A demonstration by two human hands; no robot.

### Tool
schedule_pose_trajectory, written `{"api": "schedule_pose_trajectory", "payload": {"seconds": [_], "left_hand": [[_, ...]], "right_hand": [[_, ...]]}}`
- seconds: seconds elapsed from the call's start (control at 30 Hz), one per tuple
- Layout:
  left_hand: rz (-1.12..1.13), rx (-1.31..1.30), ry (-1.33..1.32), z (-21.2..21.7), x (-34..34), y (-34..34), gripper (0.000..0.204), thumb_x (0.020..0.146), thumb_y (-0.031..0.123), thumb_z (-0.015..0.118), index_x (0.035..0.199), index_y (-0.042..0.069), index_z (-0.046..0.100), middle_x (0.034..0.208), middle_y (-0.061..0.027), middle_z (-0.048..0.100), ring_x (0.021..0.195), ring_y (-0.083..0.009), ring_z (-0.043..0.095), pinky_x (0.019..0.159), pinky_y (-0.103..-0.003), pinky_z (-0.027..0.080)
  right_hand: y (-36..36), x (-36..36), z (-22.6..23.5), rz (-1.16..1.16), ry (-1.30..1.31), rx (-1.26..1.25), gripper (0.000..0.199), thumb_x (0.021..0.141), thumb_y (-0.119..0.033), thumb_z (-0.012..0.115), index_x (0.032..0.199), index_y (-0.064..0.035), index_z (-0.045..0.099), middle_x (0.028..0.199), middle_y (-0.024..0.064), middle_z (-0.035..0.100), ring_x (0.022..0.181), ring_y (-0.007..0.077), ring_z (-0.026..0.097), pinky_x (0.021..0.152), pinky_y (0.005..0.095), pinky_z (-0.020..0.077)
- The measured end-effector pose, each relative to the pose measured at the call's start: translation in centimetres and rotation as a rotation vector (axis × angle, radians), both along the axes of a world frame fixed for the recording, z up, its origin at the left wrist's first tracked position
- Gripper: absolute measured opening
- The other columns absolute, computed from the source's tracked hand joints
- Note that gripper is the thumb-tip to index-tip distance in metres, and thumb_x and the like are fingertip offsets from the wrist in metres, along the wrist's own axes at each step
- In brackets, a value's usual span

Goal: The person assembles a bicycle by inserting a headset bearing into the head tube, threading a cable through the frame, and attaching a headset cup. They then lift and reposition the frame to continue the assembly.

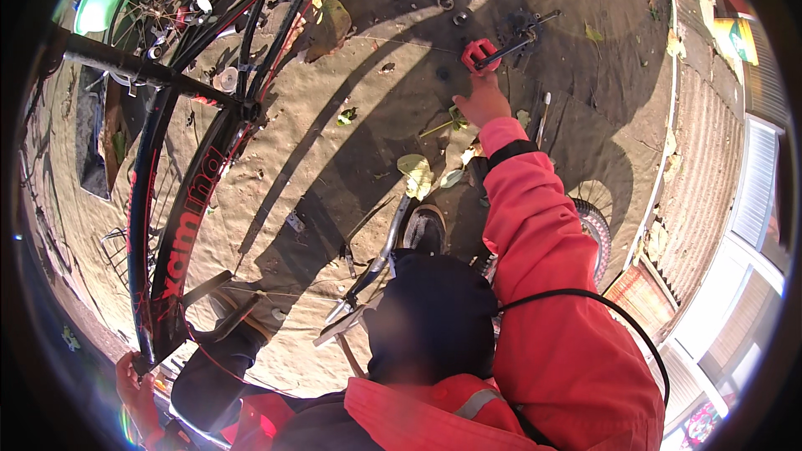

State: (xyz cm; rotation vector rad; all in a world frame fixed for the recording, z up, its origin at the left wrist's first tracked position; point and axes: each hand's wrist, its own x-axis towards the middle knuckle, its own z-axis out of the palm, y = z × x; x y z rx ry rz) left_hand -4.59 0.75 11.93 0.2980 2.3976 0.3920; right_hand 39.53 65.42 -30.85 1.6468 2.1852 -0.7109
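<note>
Red-handled metal tool [493,52] under right hand [482,100]; left hand [134,384] grips black frame [180,234].

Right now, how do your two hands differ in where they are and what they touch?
The right hand is stretched far forward to the ground, at a red-handled tool. The left hand stays low and close, at the black bicycle frame. Both arms wear red sleeves.

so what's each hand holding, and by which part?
Right hand grips the red-handled tool at its red handle end. Left hand holds the black bicycle frame at its lower end.
</note>
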Motion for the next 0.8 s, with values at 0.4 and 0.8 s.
{"api": "schedule_pose_trajectory", "payload": {"seconds": [0.4,0.8], "left_hand": [[-0.037,0.043,0.017,-0.1,-0.1,-0.5,0.065,0.083,0.002,0.066,0.146,-0.004,0.051,0.141,-0.0159,0.057,0.134,-0.0259,0.054,0.122,-0.039,0.036],[-0.023,0.016,0.048,0.1,1.2,1.8,0.059,0.087,0.006,0.068,0.144,-0.001,0.055,0.136,-0.01,0.059,0.126,-0.0208,0.058,0.114,-0.037,0.043]], "right_hand": [[-0.1,1.7,-0.8,-0.058,0.197,0.103,0.075,0.091,-0.038,0.075,0.154,-0.0047,0.054,0.164,0.0137,0.046,0.136,0.0347,0.061,0.109,0.044,0.0528],[2.3,-0.3,2.2,-1.233,1.297,-0.546,0.029,0.1,-0.022,0.066,0.128,-0.015,0.068,0.124,0.0049,0.073,0.117,0.0265,0.067,0.104,0.0485,0.0473]]}}
